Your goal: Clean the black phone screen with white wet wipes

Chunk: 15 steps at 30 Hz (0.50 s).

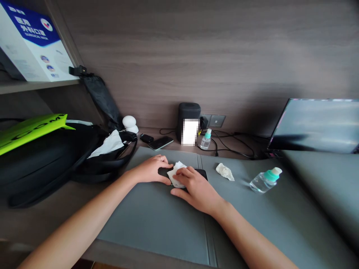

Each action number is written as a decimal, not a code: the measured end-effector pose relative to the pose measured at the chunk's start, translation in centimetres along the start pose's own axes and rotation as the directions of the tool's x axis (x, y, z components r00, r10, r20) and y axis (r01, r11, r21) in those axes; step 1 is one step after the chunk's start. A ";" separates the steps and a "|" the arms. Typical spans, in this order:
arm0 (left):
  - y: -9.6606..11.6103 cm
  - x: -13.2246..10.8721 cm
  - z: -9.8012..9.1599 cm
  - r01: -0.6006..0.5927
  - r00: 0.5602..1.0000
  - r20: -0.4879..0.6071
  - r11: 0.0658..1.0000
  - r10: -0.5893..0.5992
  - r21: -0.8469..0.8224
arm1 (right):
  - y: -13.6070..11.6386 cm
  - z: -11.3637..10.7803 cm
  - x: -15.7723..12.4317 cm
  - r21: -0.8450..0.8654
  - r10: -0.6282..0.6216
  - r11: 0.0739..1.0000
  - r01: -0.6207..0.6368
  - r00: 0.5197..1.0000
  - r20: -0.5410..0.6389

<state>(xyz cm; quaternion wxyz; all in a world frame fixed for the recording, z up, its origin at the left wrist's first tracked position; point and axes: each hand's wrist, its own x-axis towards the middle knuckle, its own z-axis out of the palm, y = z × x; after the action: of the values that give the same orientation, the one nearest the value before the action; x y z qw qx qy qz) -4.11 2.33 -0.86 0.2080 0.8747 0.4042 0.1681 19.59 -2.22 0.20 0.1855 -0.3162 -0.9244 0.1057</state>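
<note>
A dark phone (202, 173) lies flat on the grey desk mat (157, 220), its middle covered by a crumpled white tissue (174, 176) and my fingers. My left hand (151, 170) grips the phone's left end, thumb on the near edge and fingers on the far edge. With bent fingers, my right hand (198, 188) presses the tissue onto the phone's upper face. Another crumpled tissue (224, 171) rests on the mat to the right. Beyond it stands a clear bottle with a teal collar and white cap (265, 181).
At the back are a second phone (160, 143), a black speaker (189, 110), a small spray bottle (205, 140) and loose cables (234, 140). A black bag (53, 160) fills the left side. A laptop (316, 125) stands at the right, and a mask box (39, 41) sits on the upper-left shelf.
</note>
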 end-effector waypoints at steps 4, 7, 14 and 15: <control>0.1 -0.1 -0.1 -0.007 1.000 0.009 1.000 0.007 -0.003 | 0.4 0.0 0.2 -0.014 0.033 0.999 -0.034 0.999 -0.019; -0.1 -0.2 0.0 -0.006 1.000 -0.001 1.000 0.006 -0.013 | 0.7 -0.3 -0.2 -0.045 0.086 0.995 -0.088 0.995 -0.042; -0.3 -0.1 0.1 -0.022 1.000 0.002 1.000 0.022 -0.006 | 0.0 -0.3 -0.1 -0.017 -0.008 1.000 0.008 1.000 0.011; -0.4 -0.1 0.1 -0.022 1.000 0.003 1.000 0.022 -0.006 | 0.1 -0.3 -0.1 -0.024 0.014 1.000 -0.014 1.000 -0.001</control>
<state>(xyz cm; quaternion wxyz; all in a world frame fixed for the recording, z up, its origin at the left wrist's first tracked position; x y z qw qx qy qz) -4.37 2.43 -1.15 0.2093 0.8788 0.3936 0.1703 19.86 -2.15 0.44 0.1810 -0.3249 -0.9233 0.0956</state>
